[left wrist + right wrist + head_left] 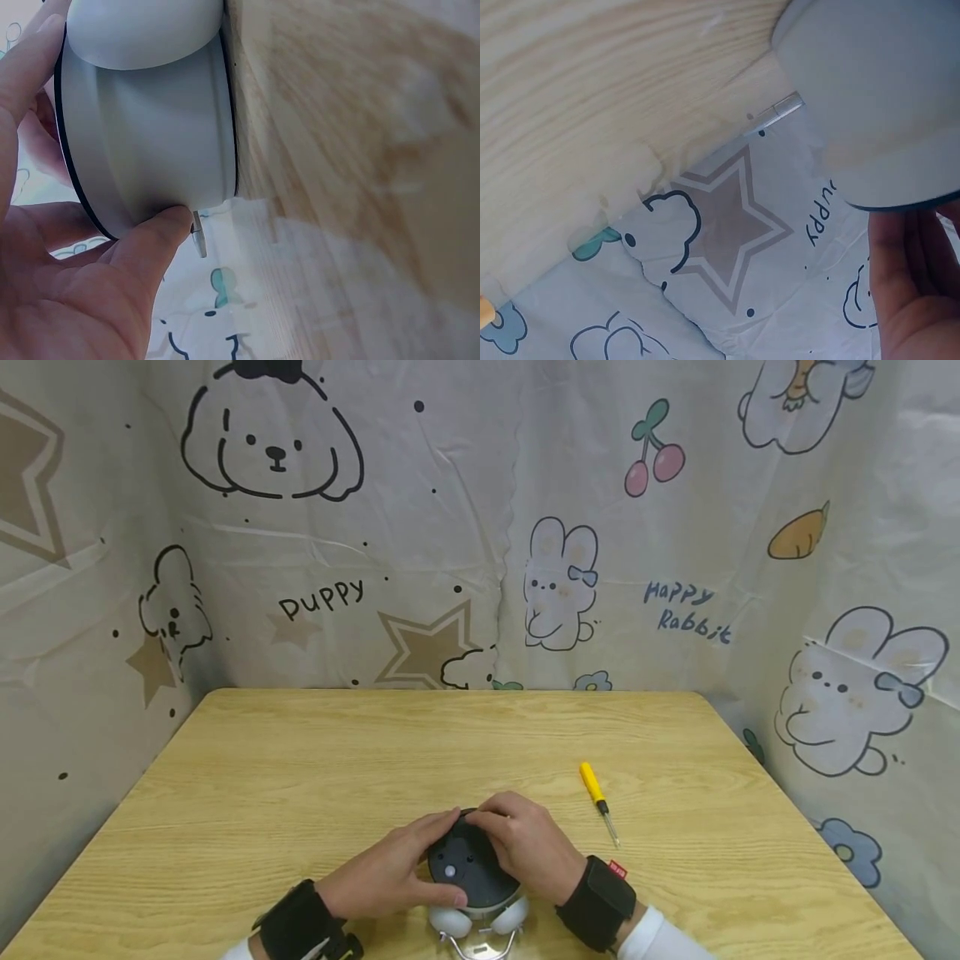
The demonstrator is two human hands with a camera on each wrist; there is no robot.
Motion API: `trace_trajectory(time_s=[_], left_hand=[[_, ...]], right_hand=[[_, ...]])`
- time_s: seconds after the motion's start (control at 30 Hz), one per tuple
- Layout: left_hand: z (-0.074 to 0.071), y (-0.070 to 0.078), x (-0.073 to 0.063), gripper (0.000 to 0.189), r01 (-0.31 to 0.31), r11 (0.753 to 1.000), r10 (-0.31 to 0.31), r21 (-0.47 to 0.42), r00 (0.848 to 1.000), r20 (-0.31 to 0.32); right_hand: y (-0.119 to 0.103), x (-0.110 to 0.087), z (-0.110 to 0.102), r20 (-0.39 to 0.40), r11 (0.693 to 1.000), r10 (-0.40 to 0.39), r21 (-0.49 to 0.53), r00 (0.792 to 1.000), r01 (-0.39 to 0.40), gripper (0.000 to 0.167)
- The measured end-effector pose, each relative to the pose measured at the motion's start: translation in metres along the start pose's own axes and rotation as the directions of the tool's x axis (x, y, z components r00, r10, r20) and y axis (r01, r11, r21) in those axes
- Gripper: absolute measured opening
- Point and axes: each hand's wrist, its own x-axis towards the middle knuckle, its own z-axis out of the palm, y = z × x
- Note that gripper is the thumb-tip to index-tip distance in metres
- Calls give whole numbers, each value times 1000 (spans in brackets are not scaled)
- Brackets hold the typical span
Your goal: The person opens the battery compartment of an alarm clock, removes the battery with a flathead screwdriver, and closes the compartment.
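A white twin-bell alarm clock lies face down at the table's near edge, its dark round back upward and its two white bells toward me. My left hand grips the clock's left side, thumb across the back near a bell and fingers round the far rim. In the left wrist view, one of its fingertips presses the pale side wall of the clock beside a small metal foot. My right hand curls its fingers at the back's far right edge, also seen in the right wrist view.
A screwdriver with a yellow handle lies on the wooden table, right of the clock and beyond my right hand. Printed cloth hangs behind the table and along both sides.
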Motion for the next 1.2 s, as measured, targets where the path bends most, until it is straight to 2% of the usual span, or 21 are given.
trace_trajectory(time_s=[0.17, 0.37, 0.73, 1.2], left_hand=[[-1, 1, 0, 103, -4, 1000, 4, -3, 1000, 0], [-1, 3, 0, 103, 6, 1000, -6, -10, 1000, 5], [-1, 1, 1, 104, 34, 999, -34, -4, 999, 5], [-1, 0, 1, 106, 41, 999, -41, 11, 999, -4]], right_hand=[[1, -1, 1, -5, 1000, -22, -1, 1000, 22, 22], [2, 0, -2, -13, 1000, -1, 0, 1000, 1, 25], [12, 2, -11, -82, 1000, 7, -7, 997, -8, 26], [28, 0, -13, -86, 996, 82, -15, 993, -84, 26]])
